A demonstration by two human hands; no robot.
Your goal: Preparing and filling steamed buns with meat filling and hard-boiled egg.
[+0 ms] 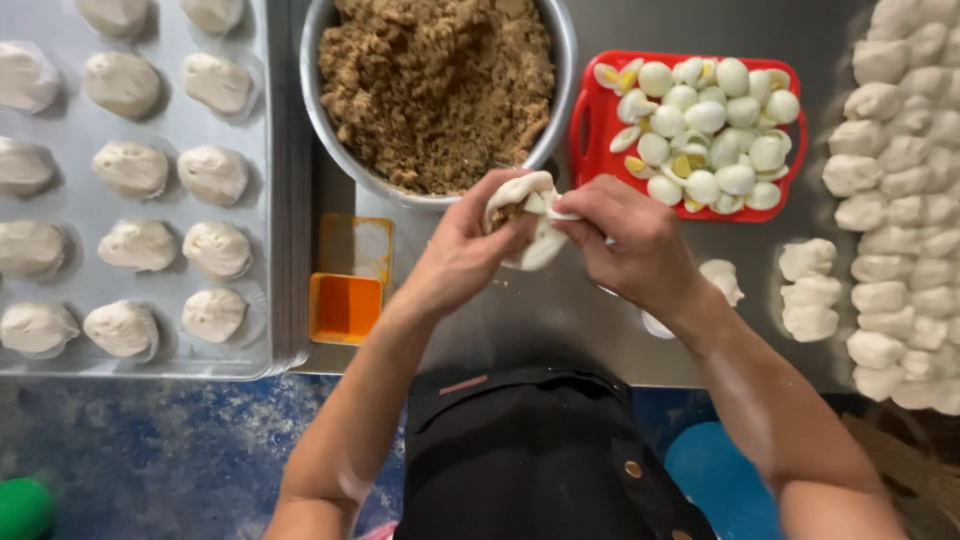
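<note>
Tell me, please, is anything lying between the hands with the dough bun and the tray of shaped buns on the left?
Yes: an orange square container sits on the table between the dough bun, held by both hands, and the tray.

1. A grey steel worktable (590, 330) fills most of the frame, its surface dull and softly lit, with no hard shadows.
2. Along the bottom edge, a blue mottled floor (170, 450) shows below the table's front rim.
3. At the lower left corner sits a green rounded object (22, 508), too blurred to identify.
4. At the lower right, a pale blue round shape (720, 485) lies on the floor, partly hidden.
</note>
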